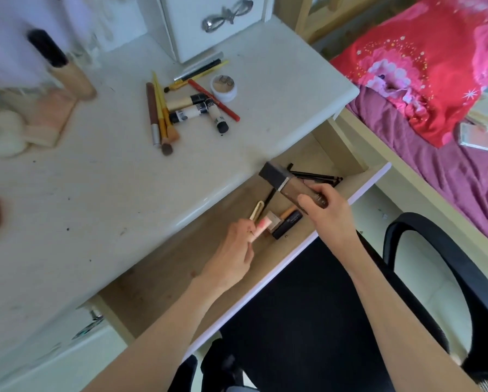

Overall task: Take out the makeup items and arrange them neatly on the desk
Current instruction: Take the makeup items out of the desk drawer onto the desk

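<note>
Nearest the camera, 2 bare forearms reach over the open drawer (163, 281) of a white desk (101, 176). The left hand (231, 250) pinches a small pink tube (261, 226) between fingertips; its long axis runs from the fingers up and to the right, the pink end pointing away from the person. The right hand (326, 213) grips a dark brown bottle (296, 186) with a square black cap (272, 172), fingers curled round its lower body. The bottle lies tilted, cap end pointing up-left toward the desk edge, held above the drawer.

Just beyond the left hand, in the drawer, lie a beige tube (256, 210), a pale box-like item (274, 220) and a black tube (288, 223) side by side. Farther back in the drawer corner lie thin black pencils (313, 175).

On the desktop beyond, a loose pile holds brushes (163, 114) pointing roughly toward the person, several tubes with black caps (192, 108), a red pencil (213, 99) and a small round jar (223, 87). At far left stand blurred beige bottles (70, 75).
</note>
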